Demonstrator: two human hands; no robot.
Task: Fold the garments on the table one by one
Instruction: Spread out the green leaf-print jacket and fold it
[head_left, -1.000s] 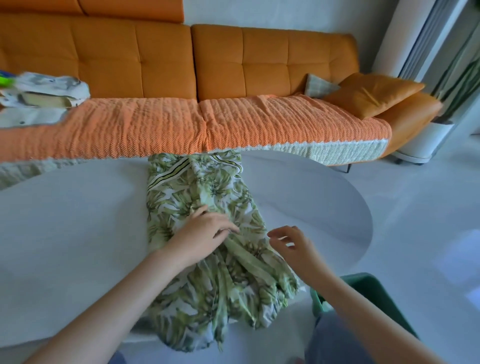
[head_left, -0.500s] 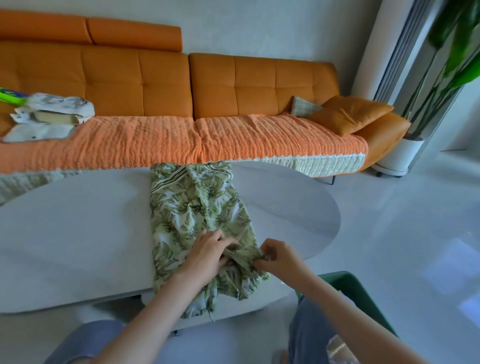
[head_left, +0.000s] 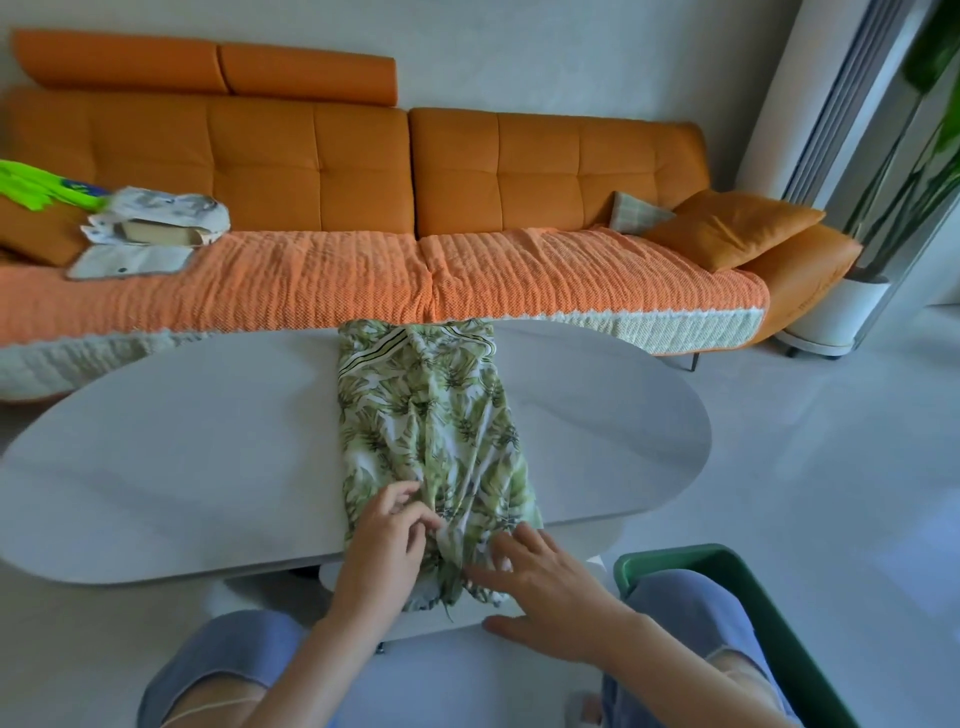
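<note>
While the leaf-print garment is lying as a narrow strip across the middle of the surface, its hem is hanging over the surface's near edge. There the left grip is pinching bunched cloth; the right grip is resting wide, fingers spread on the hem. Done well, both would be taking level hem corners and carrying them squarely toward the surface's far edge. Beyond that edge, folded clothes are sitting on a sofa.

Leaf-print garment — lengthwise across table
</note>
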